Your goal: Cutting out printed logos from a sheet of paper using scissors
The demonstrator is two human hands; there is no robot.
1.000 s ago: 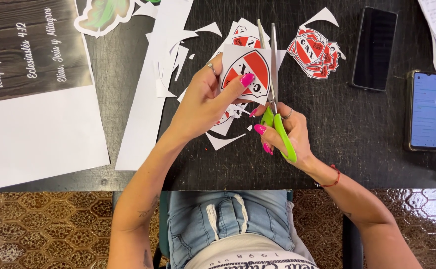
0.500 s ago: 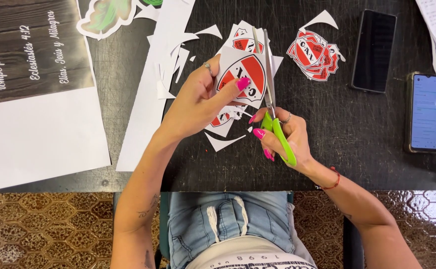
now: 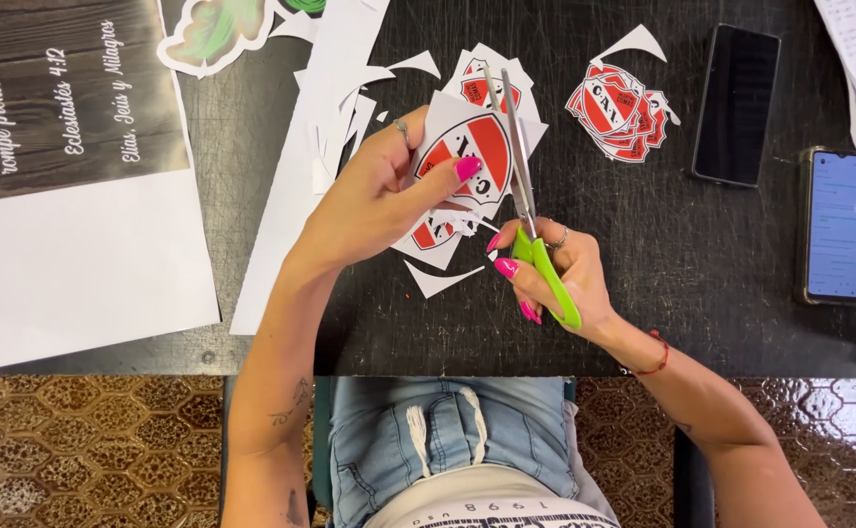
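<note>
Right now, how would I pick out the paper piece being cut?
On the black table, find the green-handled scissors in the right hand. The left hand holds a red-and-white shield cutout against their blades; unlike the others, it is lifted.

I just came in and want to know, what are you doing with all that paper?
A person is cutting out a red and white shield picture. The left hand holds the paper up, and the right hand works green-handled scissors along its right edge. A pile of finished shields lies on the black table, with white scraps and two phones nearby.
</note>
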